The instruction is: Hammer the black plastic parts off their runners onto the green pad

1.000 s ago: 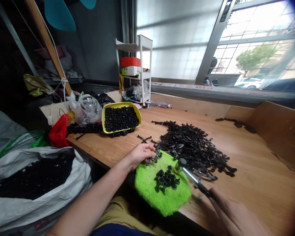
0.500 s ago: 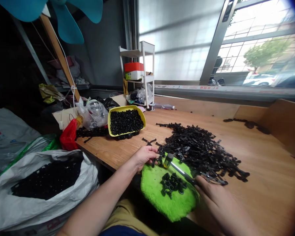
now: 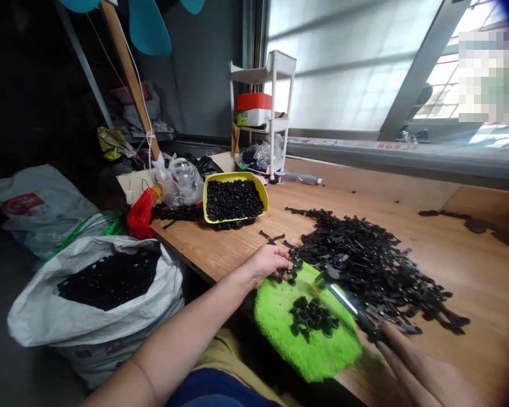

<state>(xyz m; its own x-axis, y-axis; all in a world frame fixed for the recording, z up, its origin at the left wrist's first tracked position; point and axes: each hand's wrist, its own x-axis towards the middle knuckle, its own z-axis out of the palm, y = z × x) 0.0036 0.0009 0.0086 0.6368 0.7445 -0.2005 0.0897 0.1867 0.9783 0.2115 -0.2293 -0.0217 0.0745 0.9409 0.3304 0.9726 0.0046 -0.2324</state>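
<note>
My left hand [image 3: 271,264] is closed around a small black plastic piece [image 3: 292,272] with round ends, at the far left edge of a fuzzy green pad [image 3: 275,322]. In my right hand [image 3: 415,362] is a small mallet [image 3: 343,298] with a dark handle, a shiny metal shaft and a head that is yellow on one face and black on the other. The head is over the pad, to the right of my left hand. A small heap of round black caps [image 3: 313,317] lies on the pad. Beyond it spreads a big pile of black plastic strips [image 3: 360,254].
A yellow tray [image 3: 205,199] full of small black parts stands on the wooden table [image 3: 220,249]. Left of it are a red bag [image 3: 139,215] and clear plastic bags [image 3: 182,181]. An open white sack [image 3: 34,316] of black pieces stands beside the table. A white shelf rack [image 3: 275,113] is behind.
My view has turned left, so everything sits further right. The mallet head has moved away from the piece at my left hand, and my right hand has drawn back to the right.
</note>
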